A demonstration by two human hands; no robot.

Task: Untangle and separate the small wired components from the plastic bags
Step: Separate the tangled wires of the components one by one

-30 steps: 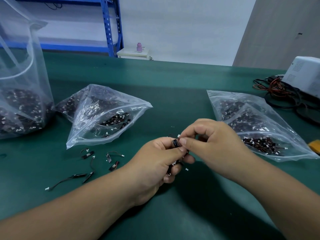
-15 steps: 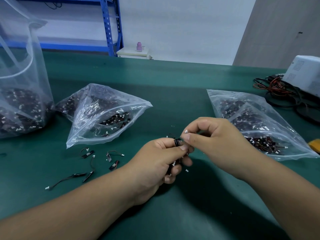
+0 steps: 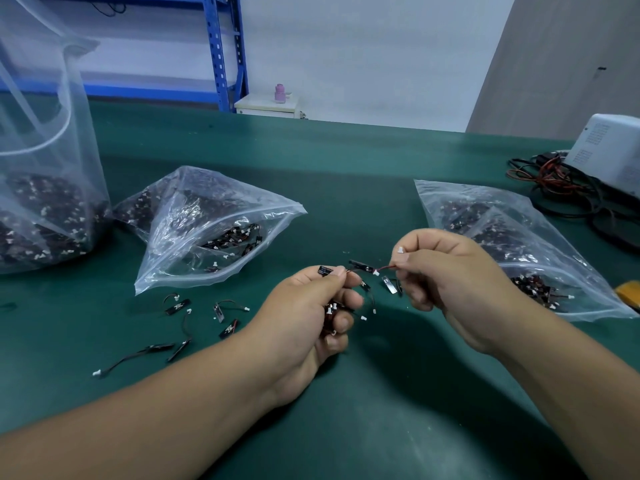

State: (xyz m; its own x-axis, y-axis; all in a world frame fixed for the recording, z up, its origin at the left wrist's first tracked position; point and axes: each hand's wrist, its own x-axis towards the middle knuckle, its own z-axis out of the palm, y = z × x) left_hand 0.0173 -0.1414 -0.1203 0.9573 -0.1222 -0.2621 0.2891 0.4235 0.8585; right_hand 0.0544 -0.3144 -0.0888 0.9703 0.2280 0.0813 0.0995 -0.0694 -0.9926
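The left hand is curled round a small tangle of wired parts, and one black piece pokes out by its thumb tip. The right hand pinches a thin reddish wire between thumb and forefinger. A single part is stretched between the two hands, just above the middle of the green worktop.

Left of the left hand, several loose parts lie scattered apart on the worktop. Behind them lies a clear zip bag with more black parts and white plugs heaped inside. A second clear bag lies toward the right edge, behind the right hand, and is likewise filled. A tall bag stands at the left edge, its bottom packed with the same parts. At the far right corner a white box sits beside a coil of cables.
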